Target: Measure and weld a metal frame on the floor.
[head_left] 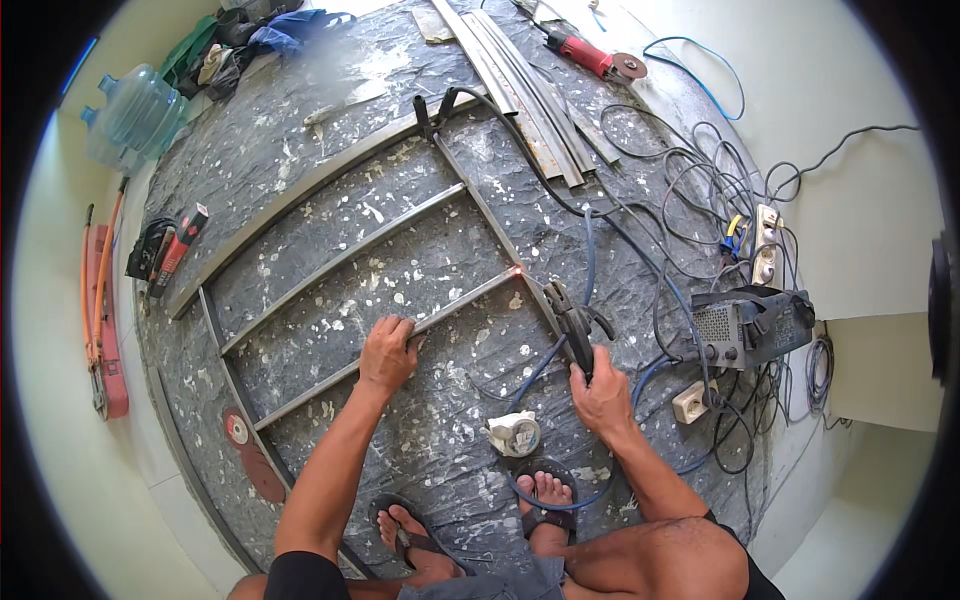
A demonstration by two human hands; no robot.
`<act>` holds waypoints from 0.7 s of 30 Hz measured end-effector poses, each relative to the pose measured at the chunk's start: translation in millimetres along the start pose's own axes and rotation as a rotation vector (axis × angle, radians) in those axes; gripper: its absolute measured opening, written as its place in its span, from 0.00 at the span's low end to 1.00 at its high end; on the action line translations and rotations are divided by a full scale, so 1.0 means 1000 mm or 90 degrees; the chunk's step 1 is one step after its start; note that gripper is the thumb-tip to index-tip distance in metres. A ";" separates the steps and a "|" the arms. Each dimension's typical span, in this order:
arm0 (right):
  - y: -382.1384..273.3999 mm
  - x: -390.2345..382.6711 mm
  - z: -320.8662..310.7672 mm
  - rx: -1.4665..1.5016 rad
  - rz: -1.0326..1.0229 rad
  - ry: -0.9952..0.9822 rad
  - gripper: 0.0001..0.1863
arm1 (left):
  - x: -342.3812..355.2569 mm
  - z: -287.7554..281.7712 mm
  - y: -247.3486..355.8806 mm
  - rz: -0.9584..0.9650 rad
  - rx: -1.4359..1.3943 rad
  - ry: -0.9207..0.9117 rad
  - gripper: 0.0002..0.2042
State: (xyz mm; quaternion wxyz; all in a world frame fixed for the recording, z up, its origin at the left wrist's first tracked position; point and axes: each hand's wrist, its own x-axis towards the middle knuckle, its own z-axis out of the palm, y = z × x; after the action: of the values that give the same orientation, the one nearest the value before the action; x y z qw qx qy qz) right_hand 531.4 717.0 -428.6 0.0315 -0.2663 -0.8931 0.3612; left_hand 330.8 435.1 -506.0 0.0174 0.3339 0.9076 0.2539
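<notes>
A frame of square metal tubes [345,255] with crossbars lies on the spotted grey floor sheet. My left hand [388,355] is closed on the nearer crossbar [320,388], a little right of its middle. In my right hand [602,392] is a black welding electrode holder [575,330], its jaws pointing away from me, beside the frame's right-hand tube. I cannot make out a rod in the jaws. A reddish spot marks the joint [518,271] of that tube and the crossbar. A black clamp [428,118] with a thick cable grips the frame's far corner.
A grey welding machine [745,330] stands at right among tangled cables and a white power strip [767,245]. Metal strips [525,90] and a red angle grinder [590,58] lie beyond. Cutting discs [238,430] lie left, a white tape measure [515,434] near my feet.
</notes>
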 end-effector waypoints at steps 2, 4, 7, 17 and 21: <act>0.000 0.001 0.002 0.002 -0.009 0.006 0.15 | -0.002 0.002 -0.004 0.007 0.019 0.003 0.11; 0.002 0.001 0.002 0.000 0.005 0.008 0.15 | 0.001 -0.001 0.001 0.006 0.014 0.001 0.11; 0.004 0.000 0.003 0.006 -0.002 0.011 0.15 | 0.000 0.002 0.000 0.003 0.018 -0.003 0.11; 0.000 -0.001 0.003 -0.006 0.004 0.030 0.14 | -0.004 0.003 -0.003 0.001 -0.020 0.010 0.12; 0.005 0.000 0.002 0.006 -0.018 0.045 0.14 | 0.002 -0.001 0.002 0.010 -0.009 0.013 0.12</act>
State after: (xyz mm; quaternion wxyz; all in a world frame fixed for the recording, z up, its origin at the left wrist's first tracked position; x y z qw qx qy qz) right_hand 533.7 718.7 -433.7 0.0695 -0.2665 -0.8933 0.3551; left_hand 330.3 437.5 -503.6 0.0086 0.3385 0.9032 0.2636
